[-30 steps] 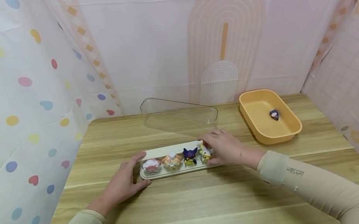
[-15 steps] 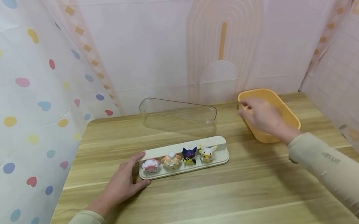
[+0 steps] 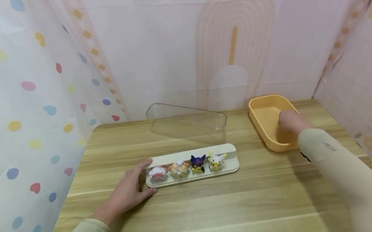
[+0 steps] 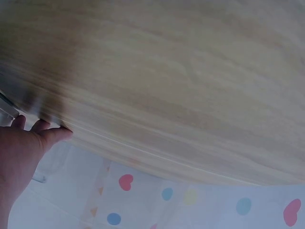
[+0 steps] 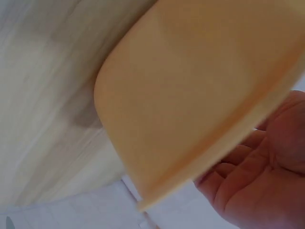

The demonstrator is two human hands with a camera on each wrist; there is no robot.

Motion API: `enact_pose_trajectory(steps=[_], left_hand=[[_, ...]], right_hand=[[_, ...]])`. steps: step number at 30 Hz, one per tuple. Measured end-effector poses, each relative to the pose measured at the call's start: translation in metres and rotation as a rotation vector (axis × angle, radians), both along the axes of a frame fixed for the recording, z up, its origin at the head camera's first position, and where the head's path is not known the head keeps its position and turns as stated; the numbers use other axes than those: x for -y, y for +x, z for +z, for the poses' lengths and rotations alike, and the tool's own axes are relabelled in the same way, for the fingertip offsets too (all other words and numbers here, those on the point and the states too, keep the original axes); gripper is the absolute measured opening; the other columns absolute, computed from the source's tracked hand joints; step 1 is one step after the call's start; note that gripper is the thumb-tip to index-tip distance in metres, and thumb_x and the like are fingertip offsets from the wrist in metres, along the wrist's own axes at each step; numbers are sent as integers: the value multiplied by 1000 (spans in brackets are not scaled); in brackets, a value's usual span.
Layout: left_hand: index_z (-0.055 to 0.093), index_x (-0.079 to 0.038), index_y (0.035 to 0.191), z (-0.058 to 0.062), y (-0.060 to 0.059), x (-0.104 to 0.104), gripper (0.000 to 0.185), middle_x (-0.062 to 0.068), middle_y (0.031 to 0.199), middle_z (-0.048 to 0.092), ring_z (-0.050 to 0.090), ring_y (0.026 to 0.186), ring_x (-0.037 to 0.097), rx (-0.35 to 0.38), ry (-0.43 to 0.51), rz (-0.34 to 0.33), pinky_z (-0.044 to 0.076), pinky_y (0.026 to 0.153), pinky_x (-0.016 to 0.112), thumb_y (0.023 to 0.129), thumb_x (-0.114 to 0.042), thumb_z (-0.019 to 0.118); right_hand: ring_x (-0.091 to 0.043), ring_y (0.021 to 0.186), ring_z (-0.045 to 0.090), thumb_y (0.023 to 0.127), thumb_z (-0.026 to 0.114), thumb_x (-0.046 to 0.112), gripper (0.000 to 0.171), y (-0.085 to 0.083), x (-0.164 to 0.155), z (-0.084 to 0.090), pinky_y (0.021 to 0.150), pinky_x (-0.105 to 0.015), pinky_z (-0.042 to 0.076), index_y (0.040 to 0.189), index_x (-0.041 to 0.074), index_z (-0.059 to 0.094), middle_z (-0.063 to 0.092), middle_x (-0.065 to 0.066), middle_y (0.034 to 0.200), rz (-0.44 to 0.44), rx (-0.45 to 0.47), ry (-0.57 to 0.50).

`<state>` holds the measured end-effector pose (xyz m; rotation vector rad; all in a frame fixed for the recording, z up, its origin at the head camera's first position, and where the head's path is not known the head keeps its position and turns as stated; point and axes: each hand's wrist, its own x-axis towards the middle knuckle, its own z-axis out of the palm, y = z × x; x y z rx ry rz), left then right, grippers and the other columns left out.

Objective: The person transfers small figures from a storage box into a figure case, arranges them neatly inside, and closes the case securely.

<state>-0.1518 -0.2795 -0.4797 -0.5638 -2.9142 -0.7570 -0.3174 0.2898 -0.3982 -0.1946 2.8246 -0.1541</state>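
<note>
Your left hand (image 3: pixel 128 192) lies flat on the desk (image 3: pixel 201 215), relaxed fingers pressing the left end of the cream tray (image 3: pixel 232 167) and holding nothing; keep that pressure so the tray does not slide. On the tray, from its left end rightward, stand a pink figurine (image 3: pixel 157 173), an orange figurine (image 3: pixel 178 167), a dark purple figurine (image 3: pixel 198 162) and a yellow-white figurine (image 3: pixel 217 160). Behind the tray rests the clear lid (image 3: pixel 187 122). Right of the tray, your right hand (image 3: pixel 291 121) reaches into the orange bin (image 3: pixel 265 132); I cannot tell how its grip stands. Pinch gently inside and lift straight up, clear of the bin's wall.
</note>
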Motion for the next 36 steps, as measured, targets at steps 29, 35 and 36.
enact_pose_trajectory(steps=[29,35,36], left_hand=[[40,-16,161,1,-2,-1,92,22,135,69,65,119,43,-1,-8,6,55,100,64,86,-29,92],[40,-17,161,1,-2,0,92,22,133,70,65,116,40,7,-10,12,56,97,63,86,-30,92],[40,-17,161,1,-2,0,92,21,133,70,65,116,40,8,-8,12,55,98,63,86,-29,92]], right_hand=[[-36,93,69,86,76,2,26,-1,-13,-24,89,-50,56,108,-8,67,74,-28,103,104,-166,-286],[-39,101,68,86,78,-1,23,2,-11,-23,97,-57,54,107,-6,70,75,-25,107,149,-228,-319],[-39,102,69,86,79,-1,23,2,-9,-23,98,-58,54,107,-5,72,75,-24,108,159,-244,-319]])
